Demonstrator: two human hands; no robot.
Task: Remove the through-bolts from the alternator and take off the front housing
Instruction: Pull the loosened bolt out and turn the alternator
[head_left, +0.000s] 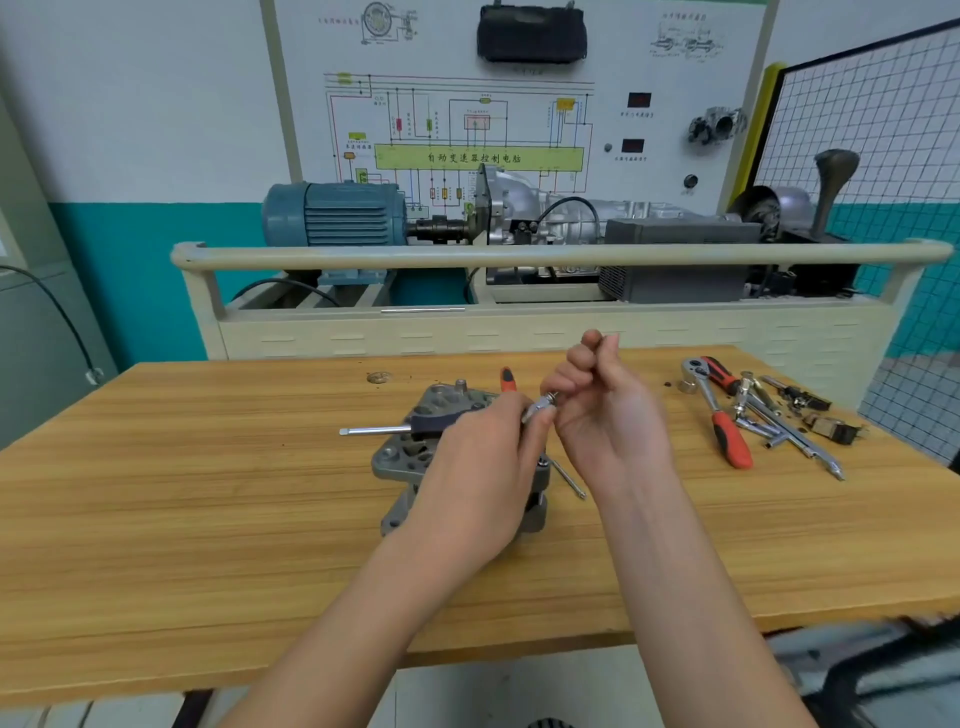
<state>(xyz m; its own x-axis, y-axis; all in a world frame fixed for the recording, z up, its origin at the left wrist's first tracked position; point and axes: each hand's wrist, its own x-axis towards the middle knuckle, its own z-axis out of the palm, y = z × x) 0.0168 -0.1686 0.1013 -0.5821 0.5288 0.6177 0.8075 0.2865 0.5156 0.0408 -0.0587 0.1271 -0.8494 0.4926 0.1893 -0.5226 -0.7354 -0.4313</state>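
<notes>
A wood-grain tabletop (208, 519) carries the alternator (415, 457) at its middle — ratchets and sockets (727, 415) lie scattered well to the right. Both hands, left (478, 467) and right (608, 415), pinch a small metal piece (543, 405) with curled fingers just above it. Behind stands a training rig with a wiring-diagram board (478, 130).

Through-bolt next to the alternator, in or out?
Out. One long through-bolt lies flat on the bench, just right of the alternator. Hands hide the remaining bolt positions, so those I cannot tell.
</notes>
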